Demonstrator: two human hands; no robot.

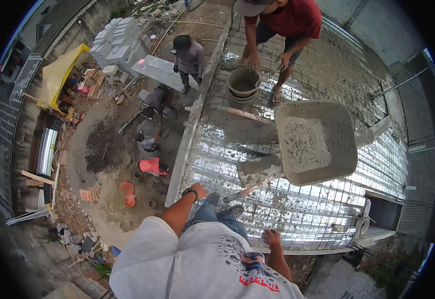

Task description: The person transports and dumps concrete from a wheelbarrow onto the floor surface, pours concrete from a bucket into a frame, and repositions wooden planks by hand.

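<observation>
My left hand (200, 191), with a dark watch on the wrist, hangs beside the edge of the deck. Its fingers are loosely bent and nothing shows in them. My right hand (271, 236) is low at my other side, fingers half curled, with no object visible in it. Ahead of both hands stands a wheelbarrow (344, 144) caked in cement, wet grey mix (304, 142) on its tray floor. One handle (247, 192) points back towards my feet, untouched by me. Beyond it, a co-worker in a red shirt (297, 20) touches a stack of buckets (242, 84).
Reinforcing mesh over shiny metal decking (307, 214) surrounds my feet. A concrete edge beam (190, 137) borders a drop on the left, with several people, orange tubs (127, 188) and a sand pile below. A rectangular opening (384, 214) lies at the right. Fresh concrete (347, 65) covers the far deck.
</observation>
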